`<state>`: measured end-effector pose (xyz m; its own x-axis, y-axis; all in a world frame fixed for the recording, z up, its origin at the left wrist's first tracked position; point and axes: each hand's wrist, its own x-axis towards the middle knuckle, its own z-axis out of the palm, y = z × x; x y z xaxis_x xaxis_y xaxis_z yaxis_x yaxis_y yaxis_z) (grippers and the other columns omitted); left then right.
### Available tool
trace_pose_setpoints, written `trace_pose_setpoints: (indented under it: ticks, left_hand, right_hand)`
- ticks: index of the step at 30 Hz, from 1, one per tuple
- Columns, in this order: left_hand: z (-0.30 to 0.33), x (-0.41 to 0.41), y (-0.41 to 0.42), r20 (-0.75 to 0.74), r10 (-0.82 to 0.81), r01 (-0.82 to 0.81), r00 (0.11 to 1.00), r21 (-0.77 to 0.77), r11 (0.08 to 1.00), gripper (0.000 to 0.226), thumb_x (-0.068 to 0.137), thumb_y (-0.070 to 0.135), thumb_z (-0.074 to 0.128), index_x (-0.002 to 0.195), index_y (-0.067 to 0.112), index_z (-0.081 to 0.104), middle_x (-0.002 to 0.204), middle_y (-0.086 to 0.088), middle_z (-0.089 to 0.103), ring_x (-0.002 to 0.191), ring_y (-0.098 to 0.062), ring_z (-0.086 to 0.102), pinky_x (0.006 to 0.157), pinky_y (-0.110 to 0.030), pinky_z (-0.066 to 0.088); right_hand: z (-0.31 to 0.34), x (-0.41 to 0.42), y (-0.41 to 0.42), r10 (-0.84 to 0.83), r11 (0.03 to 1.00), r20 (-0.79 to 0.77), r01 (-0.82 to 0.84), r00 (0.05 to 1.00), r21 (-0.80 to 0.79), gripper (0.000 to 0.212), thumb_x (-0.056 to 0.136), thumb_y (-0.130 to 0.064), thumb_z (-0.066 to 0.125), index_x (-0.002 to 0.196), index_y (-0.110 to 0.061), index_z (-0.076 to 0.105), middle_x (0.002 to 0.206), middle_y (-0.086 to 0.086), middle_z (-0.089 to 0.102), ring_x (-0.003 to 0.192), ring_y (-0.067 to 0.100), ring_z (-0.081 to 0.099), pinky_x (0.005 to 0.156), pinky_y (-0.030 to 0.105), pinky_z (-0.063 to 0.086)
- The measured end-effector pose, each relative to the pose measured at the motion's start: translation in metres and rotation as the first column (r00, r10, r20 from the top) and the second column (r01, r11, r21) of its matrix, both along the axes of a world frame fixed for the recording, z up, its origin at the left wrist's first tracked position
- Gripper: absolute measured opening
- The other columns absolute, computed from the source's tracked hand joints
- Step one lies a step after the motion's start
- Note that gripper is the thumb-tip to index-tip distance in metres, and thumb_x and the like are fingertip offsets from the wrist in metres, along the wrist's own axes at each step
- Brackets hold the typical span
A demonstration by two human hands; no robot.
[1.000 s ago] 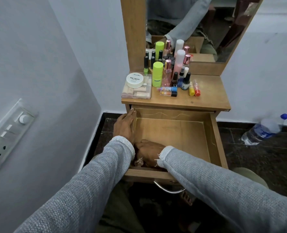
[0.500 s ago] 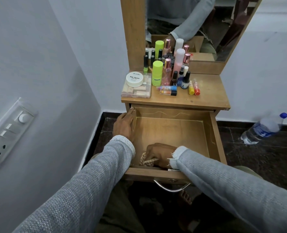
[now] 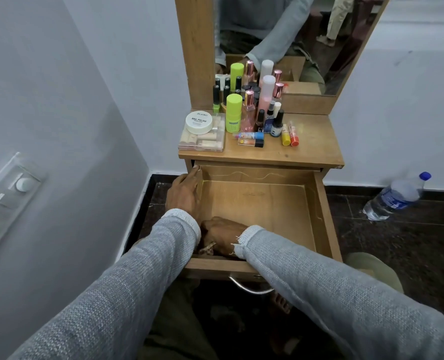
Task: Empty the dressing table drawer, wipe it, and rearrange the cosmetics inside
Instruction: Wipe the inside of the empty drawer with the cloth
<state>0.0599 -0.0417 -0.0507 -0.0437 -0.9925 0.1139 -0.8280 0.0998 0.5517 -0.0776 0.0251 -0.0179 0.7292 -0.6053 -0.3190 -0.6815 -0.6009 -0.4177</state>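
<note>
Left hand (image 3: pixel 183 194) lies flat, fingers straight; right hand (image 3: pixel 222 236) is curled.

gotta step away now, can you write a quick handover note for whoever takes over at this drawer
Left hand: rests on the left wall of the open drawer, fingers straight, steadying it.
Right hand: in the drawer's front left corner, fingers curled on a cloth that is mostly hidden under it.
Cosmetics: all up on the dressing table top in front of the mirror, including the clear box with the white nail polish tub on it.
Done: drawer looks emptied. In progress: wiping.
Left: finish the wipe, then arrange the cosmetics back inside.
</note>
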Motion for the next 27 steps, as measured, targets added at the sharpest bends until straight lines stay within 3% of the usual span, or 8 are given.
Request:
trace_pose_setpoints:
  ticks: [4, 7, 10, 13, 15, 19, 21, 27]
  left_hand:
    - [0.003, 0.0, 0.002, 0.018, -0.015, 0.016, 1.0, -0.014, 1.0, 0.049, 0.095, 0.023, 0.031, 0.142, 0.024, 0.045, 0.143, -0.004, 0.049, 0.128, -0.029, 0.046, 0.104, -0.04, 0.042]
    - [-0.002, 0.002, -0.001, 0.02, -0.003, 0.003, 1.0, 0.011, 1.0, 0.051, 0.095, 0.013, 0.037, 0.143, 0.029, 0.042, 0.143, -0.005, 0.048, 0.127, -0.028, 0.048, 0.105, -0.039, 0.042]
    - [0.0, 0.0, 0.001, 0.015, 0.006, -0.006, 1.0, 0.011, 1.0, 0.054, 0.094, 0.007, 0.039, 0.143, 0.029, 0.041, 0.145, -0.005, 0.046, 0.129, -0.029, 0.046, 0.105, -0.04, 0.041]
    - [0.005, -0.002, 0.003, 0.037, -0.02, 0.02, 0.999, 0.007, 1.0, 0.052, 0.095, 0.003, 0.039, 0.144, 0.021, 0.041, 0.145, -0.01, 0.045, 0.132, -0.031, 0.041, 0.108, -0.041, 0.037]
    - [0.008, -0.002, 0.002, 0.038, -0.019, 0.019, 0.999, 0.012, 1.0, 0.051, 0.097, 0.008, 0.035, 0.146, 0.021, 0.038, 0.144, -0.012, 0.046, 0.133, -0.032, 0.04, 0.108, -0.042, 0.037]
    - [0.014, -0.005, 0.006, 0.065, -0.042, 0.042, 0.997, -0.007, 0.999, 0.054, 0.094, -0.002, 0.042, 0.145, 0.017, 0.039, 0.146, -0.009, 0.044, 0.133, -0.032, 0.04, 0.108, -0.045, 0.036]
    - [0.017, -0.006, 0.01, 0.069, -0.035, 0.037, 0.997, -0.032, 0.999, 0.057, 0.091, -0.007, 0.043, 0.144, 0.016, 0.041, 0.146, -0.007, 0.044, 0.132, -0.032, 0.04, 0.108, -0.045, 0.037]
    - [0.012, -0.004, 0.003, 0.108, -0.06, 0.061, 0.992, -0.006, 0.998, 0.055, 0.093, -0.002, 0.042, 0.145, 0.017, 0.04, 0.151, 0.005, 0.037, 0.135, -0.029, 0.036, 0.108, -0.043, 0.037]
  right_hand:
    - [0.003, -0.026, 0.006, -0.048, 0.998, -0.036, 0.05, 0.998, 0.035, 0.028, 0.088, -0.002, 0.059, 0.114, -0.006, 0.07, 0.118, 0.016, 0.063, 0.104, 0.032, 0.057, 0.086, 0.024, 0.041]
    - [0.007, -0.068, 0.011, -0.148, 0.983, -0.097, 0.157, 0.984, 0.092, 0.024, 0.086, -0.008, 0.065, 0.108, -0.011, 0.073, 0.107, 0.013, 0.067, 0.097, 0.029, 0.061, 0.079, 0.026, 0.045]
    - [0.008, -0.105, 0.016, -0.196, 0.974, -0.206, 0.215, 0.959, 0.074, 0.028, 0.083, -0.004, 0.067, 0.109, -0.011, 0.071, 0.112, 0.01, 0.065, 0.103, 0.026, 0.06, 0.083, 0.026, 0.043]
    - [0.006, -0.112, 0.013, -0.225, 0.974, -0.347, 0.224, 0.91, -0.045, 0.029, 0.085, -0.007, 0.063, 0.113, -0.007, 0.065, 0.118, 0.013, 0.059, 0.103, 0.026, 0.057, 0.086, 0.029, 0.044]
    - [0.002, -0.112, 0.003, -0.379, 0.925, -0.295, 0.357, 0.877, -0.129, 0.028, 0.086, -0.012, 0.059, 0.113, -0.003, 0.061, 0.111, 0.016, 0.058, 0.092, 0.027, 0.056, 0.079, 0.034, 0.045]
    - [0.003, -0.105, -0.013, -0.645, 0.764, -0.218, 0.609, 0.733, -0.212, 0.049, 0.083, -0.008, 0.068, 0.129, -0.011, 0.054, 0.129, 0.013, 0.052, 0.116, 0.031, 0.053, 0.095, 0.035, 0.045]
    - [-0.004, -0.098, -0.009, -0.672, 0.739, -0.199, 0.63, 0.713, -0.238, 0.051, 0.08, -0.006, 0.071, 0.128, -0.011, 0.055, 0.131, 0.013, 0.051, 0.118, 0.032, 0.052, 0.098, 0.037, 0.046]
    - [-0.014, -0.07, -0.009, -0.718, 0.695, -0.129, 0.695, 0.684, -0.182, 0.038, 0.089, -0.008, 0.055, 0.126, -0.008, 0.051, 0.133, 0.016, 0.041, 0.119, 0.034, 0.044, 0.093, 0.041, 0.044]
